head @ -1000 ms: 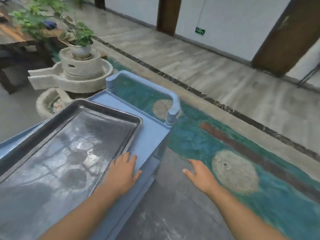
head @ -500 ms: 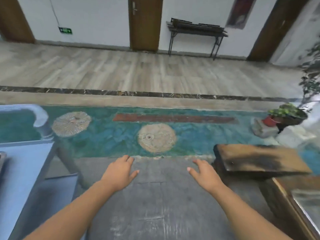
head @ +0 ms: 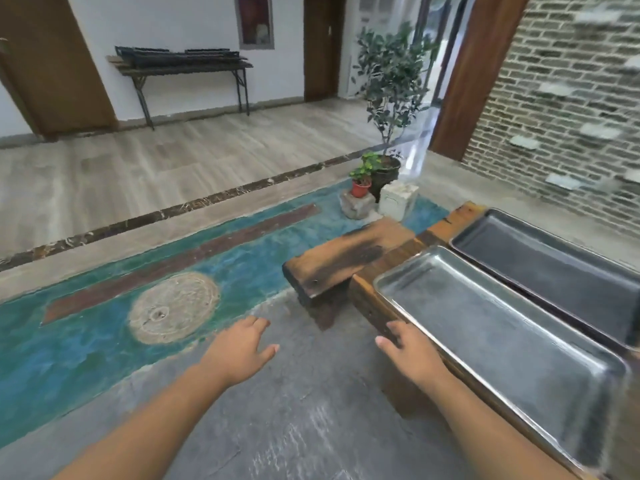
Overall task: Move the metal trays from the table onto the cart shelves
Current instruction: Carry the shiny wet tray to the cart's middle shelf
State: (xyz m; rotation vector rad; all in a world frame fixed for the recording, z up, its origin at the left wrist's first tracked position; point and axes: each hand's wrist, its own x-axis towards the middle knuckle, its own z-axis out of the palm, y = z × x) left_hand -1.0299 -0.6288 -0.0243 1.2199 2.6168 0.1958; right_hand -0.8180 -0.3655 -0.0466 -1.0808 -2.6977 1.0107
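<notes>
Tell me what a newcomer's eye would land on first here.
Two metal trays lie side by side on the wooden table at right: a shiny silver tray nearer, a darker tray behind it. Both empty hands reach forward, the right hand at the table's edge by the silver tray, the left hand over the grey floor. Left of them runs a teal floor strip.

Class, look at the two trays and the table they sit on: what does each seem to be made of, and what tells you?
Near tray: probably bare metal, steel or aluminium; silver-grey, dull sheen, rolled rim.
Far tray: likely metal too, but dark, perhaps coated or well-used; same pressed shape.
Table: solid wood, brown with visible grain and dark patches, seemingly varnished.
</notes>
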